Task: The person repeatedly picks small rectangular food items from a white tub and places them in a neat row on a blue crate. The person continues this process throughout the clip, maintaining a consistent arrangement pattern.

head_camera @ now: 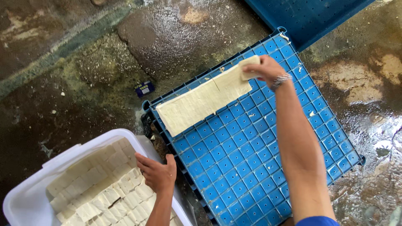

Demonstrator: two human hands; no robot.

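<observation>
A long pale slab of tofu [197,104] lies along the far left edge of a blue perforated plastic tray [251,167] on the wet floor. My right hand [264,70] is at the slab's far end, fingers closed on a cut piece of tofu [248,67] that is lifted off the end. A bracelet sits on that wrist. My left hand [158,170] rests on the rim of a white plastic tub [29,196], fingers spread, holding nothing. The tub holds several stacked tofu blocks [100,188].
The floor [83,62] is wet, stained concrete. A second blue tray [310,16] lies at the top right, touching the first tray's corner. A small dark blue packet [144,88] lies on the floor just beyond the tray's left corner.
</observation>
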